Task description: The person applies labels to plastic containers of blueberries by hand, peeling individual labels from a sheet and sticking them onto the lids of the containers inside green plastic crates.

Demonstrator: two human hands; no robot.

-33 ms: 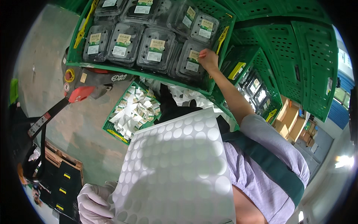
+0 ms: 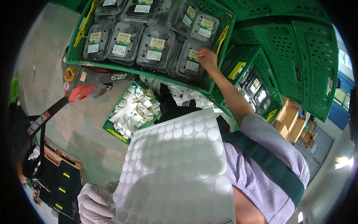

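Note:
My left hand [image 2: 95, 203], in a white glove, grips the left edge of a large pale sheet of round stickers [image 2: 175, 160]. The sheet lies tilted in front of my body, with rows of translucent circles on it. My right hand [image 2: 208, 59], bare, is at the front right of a green crate [image 2: 134, 70]. Its fingers are pinched together against the right edge of the label on a clear plastic clamshell box [image 2: 185, 71]; whatever is between the fingertips is too small to make out. Several similar labelled clamshell boxes [image 2: 156, 48] fill the crate, some stacked.
Below the crate, a smaller green crate [image 2: 109, 128] holds crumpled label strips [image 2: 136, 112]. A pallet jack [image 2: 80, 91] stands at the left. More green crates [image 2: 268, 80] rise at the right, one holding clamshell boxes. Cardboard boxes [image 2: 291, 119] sit farther right.

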